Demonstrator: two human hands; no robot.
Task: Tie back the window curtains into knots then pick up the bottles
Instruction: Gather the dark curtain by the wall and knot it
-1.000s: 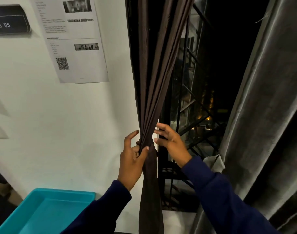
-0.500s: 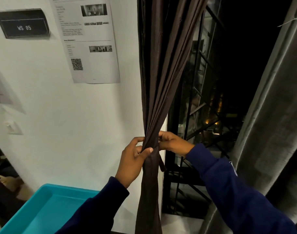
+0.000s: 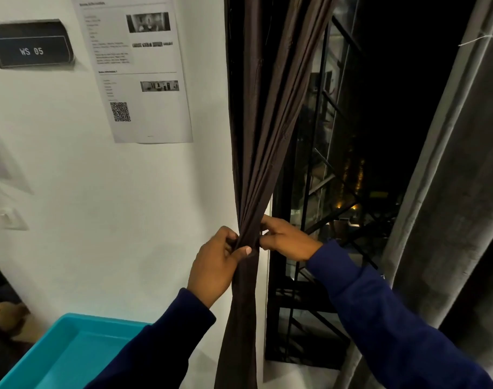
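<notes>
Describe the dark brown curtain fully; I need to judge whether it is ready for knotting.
The dark brown fabric curtain hangs between the white wall and the barred window, gathered into a narrow pleated bundle. It fans wider above and drops straight below the grip. The left hand wraps it with the thumb across the front; the right hand pinches it from the window side. No knot is visible.

Your left hand (image 3: 217, 265) is raised, back toward you, thumb and curled fingers (image 3: 230, 240) closed round the gathered dark brown fabric curtain (image 3: 248, 240). Your right hand (image 3: 287, 241) reaches in from the right — fingers pinch the same bunch at equal height. Both forearms angle upward in navy blue sleeves (image 3: 380, 313).
</notes>
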